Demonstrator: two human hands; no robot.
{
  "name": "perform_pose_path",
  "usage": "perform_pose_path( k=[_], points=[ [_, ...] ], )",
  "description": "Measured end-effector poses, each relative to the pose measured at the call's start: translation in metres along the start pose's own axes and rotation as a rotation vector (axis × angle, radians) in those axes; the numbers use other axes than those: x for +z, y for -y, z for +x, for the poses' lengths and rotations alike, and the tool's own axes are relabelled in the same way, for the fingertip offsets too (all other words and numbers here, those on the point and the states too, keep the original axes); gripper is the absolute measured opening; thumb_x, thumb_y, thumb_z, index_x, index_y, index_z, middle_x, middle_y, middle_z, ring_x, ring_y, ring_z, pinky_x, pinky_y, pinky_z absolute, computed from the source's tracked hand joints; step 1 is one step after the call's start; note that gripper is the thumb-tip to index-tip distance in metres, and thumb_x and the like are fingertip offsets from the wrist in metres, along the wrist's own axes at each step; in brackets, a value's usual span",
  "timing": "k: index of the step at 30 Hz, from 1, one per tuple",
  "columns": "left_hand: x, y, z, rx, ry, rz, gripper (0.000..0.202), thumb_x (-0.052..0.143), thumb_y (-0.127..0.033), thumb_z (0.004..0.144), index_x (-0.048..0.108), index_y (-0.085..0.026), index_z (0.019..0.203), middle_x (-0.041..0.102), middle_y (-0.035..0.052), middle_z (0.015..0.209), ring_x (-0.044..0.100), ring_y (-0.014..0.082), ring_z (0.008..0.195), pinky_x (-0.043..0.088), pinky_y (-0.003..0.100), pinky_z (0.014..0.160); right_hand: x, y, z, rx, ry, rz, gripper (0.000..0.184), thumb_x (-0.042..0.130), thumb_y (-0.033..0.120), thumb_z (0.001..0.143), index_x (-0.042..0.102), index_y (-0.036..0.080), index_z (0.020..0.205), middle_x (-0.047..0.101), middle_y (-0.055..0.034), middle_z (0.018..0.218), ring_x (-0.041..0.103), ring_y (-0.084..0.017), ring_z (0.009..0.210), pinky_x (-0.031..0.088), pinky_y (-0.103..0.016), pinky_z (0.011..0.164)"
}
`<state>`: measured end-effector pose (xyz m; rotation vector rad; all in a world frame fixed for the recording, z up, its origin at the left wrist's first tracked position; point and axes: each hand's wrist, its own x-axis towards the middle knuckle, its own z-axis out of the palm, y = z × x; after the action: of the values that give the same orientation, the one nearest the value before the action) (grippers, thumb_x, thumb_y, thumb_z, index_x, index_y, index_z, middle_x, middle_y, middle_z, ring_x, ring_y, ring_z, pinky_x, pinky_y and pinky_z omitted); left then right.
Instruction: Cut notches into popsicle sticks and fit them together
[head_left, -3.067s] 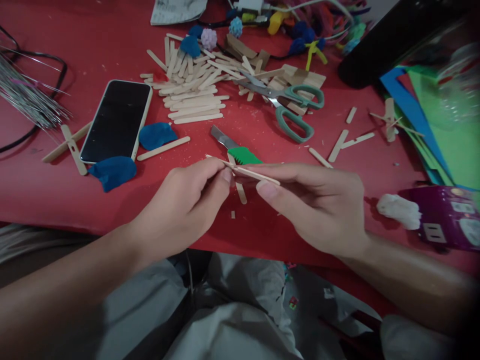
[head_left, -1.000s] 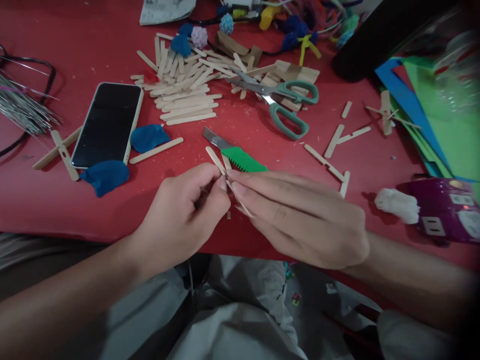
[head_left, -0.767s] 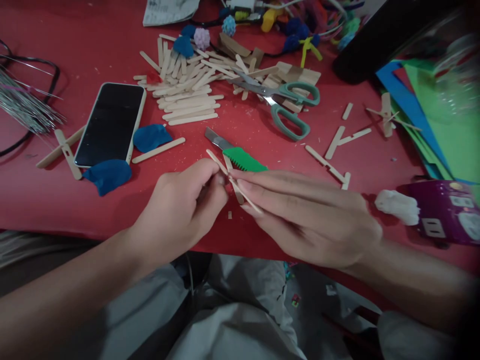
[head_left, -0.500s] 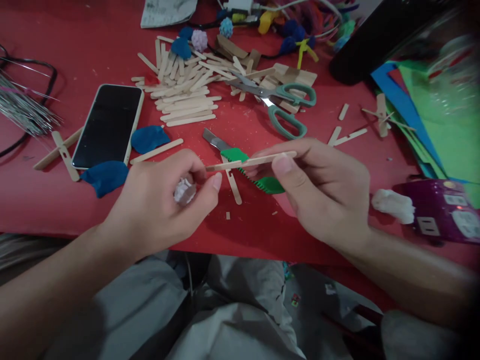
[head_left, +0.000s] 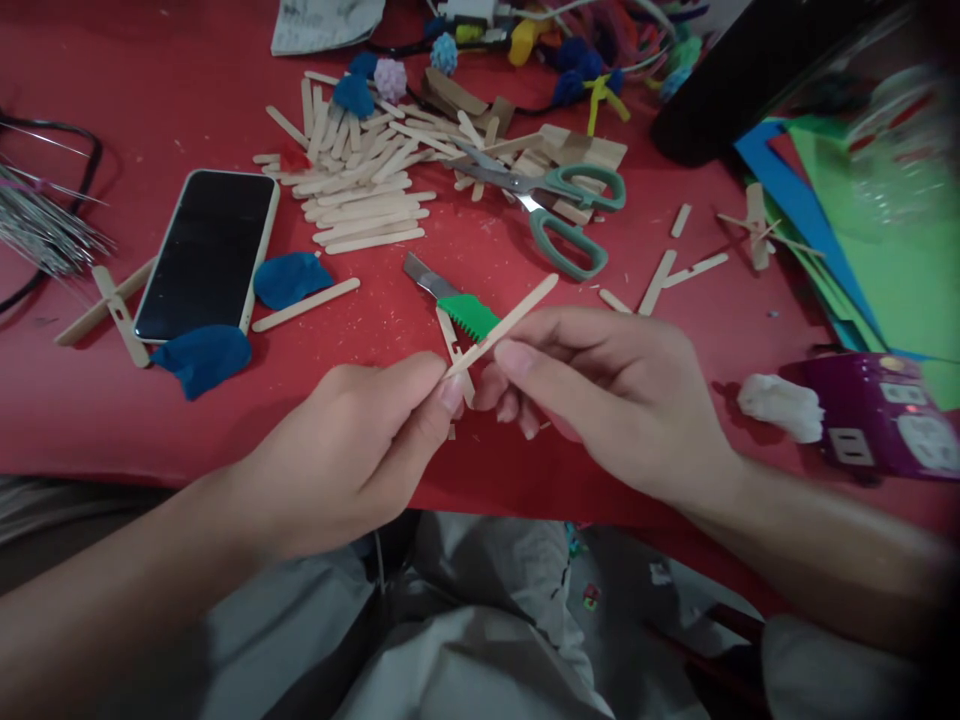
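Observation:
Both of my hands meet over the near edge of the red table (head_left: 90,400). A thin wooden stick (head_left: 517,312) slants up to the right between them. My left hand (head_left: 352,455) pinches its lower end between thumb and forefinger. My right hand (head_left: 600,395) grips the stick's middle, thumb on top, fingers curled under. Just behind the hands lies a green-handled utility knife (head_left: 457,303) with its blade pointing up-left, and a short stick piece (head_left: 454,345) lies beside it.
A black phone (head_left: 206,255) lies at the left with two blue clay lumps (head_left: 289,280) nearby. A pile of craft sticks (head_left: 360,190) and green scissors (head_left: 566,215) lie farther back. White clay (head_left: 780,405) and a purple power strip (head_left: 885,415) sit right; coloured paper (head_left: 885,240) lies beyond.
The stick was level half a second ago; now it tilts up to the right. My left hand has closed on its lower end, and the white lump seen in that hand no longer shows.

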<state>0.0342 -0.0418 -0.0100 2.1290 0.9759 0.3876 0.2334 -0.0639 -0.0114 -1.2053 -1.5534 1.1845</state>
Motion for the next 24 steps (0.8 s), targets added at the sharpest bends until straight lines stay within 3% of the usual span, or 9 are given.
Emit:
perform_pose_path(
  k=[3,8,12,17,22,24],
  points=[
    [0.005,0.003,-0.001,0.069,-0.034,0.108,0.025,0.039,-0.023,0.096,0.047,-0.02,0.072,0.042,-0.0065,0.052,0.036,0.0076,0.043,0.028,0.023,0.045,0.002,0.001,-0.001,0.037,0.043,0.07,0.017,0.062,0.024,0.093,0.073,0.017,0.083,0.074,-0.0009,0.07,0.068,-0.01,0.057,0.058,-0.017,0.049],
    [0.011,0.007,0.0,0.19,-0.103,0.366,0.025,0.038,-0.018,0.093,0.042,-0.021,0.068,0.042,-0.004,0.051,0.039,0.0105,0.042,0.024,0.025,0.042,0.003,-0.002,-0.001,-0.022,0.044,0.062,0.019,0.061,0.018,0.093,0.075,0.02,0.081,0.076,0.0008,0.072,0.07,-0.009,0.058,0.061,-0.017,0.054],
    [0.012,0.008,0.0,0.241,-0.115,0.504,0.023,0.037,-0.013,0.09,0.047,-0.02,0.07,0.048,-0.0018,0.049,0.045,0.0124,0.04,0.024,0.027,0.041,0.003,-0.002,-0.001,0.001,0.064,0.078,0.019,0.061,0.019,0.093,0.076,0.02,0.081,0.076,0.0009,0.073,0.07,-0.009,0.059,0.06,-0.018,0.056],
    [0.009,0.01,0.001,0.354,-0.13,0.632,0.023,0.035,-0.009,0.09,0.057,-0.015,0.084,0.058,-0.0001,0.055,0.05,0.0139,0.041,0.023,0.03,0.041,0.003,-0.001,-0.001,0.134,0.077,0.154,0.02,0.06,0.022,0.094,0.075,0.016,0.084,0.076,-0.0008,0.073,0.07,-0.009,0.06,0.059,-0.018,0.056],
    [0.005,0.012,0.001,0.503,-0.232,0.793,0.017,0.043,-0.008,0.09,0.059,-0.011,0.087,0.058,-0.0006,0.056,0.051,0.0133,0.043,0.021,0.032,0.041,0.002,-0.002,0.001,0.166,0.1,0.259,0.015,0.062,0.022,0.093,0.074,0.015,0.087,0.075,-0.0009,0.071,0.069,-0.009,0.058,0.058,-0.017,0.053],
    [0.006,0.013,0.0,0.533,-0.271,0.836,0.017,0.045,-0.009,0.091,0.061,-0.005,0.095,0.059,0.0003,0.058,0.052,0.0142,0.044,0.024,0.032,0.04,0.002,-0.003,0.002,0.171,0.111,0.289,0.016,0.061,0.019,0.093,0.074,0.015,0.084,0.075,-0.0007,0.071,0.069,-0.008,0.058,0.058,-0.016,0.054]
  ],
)
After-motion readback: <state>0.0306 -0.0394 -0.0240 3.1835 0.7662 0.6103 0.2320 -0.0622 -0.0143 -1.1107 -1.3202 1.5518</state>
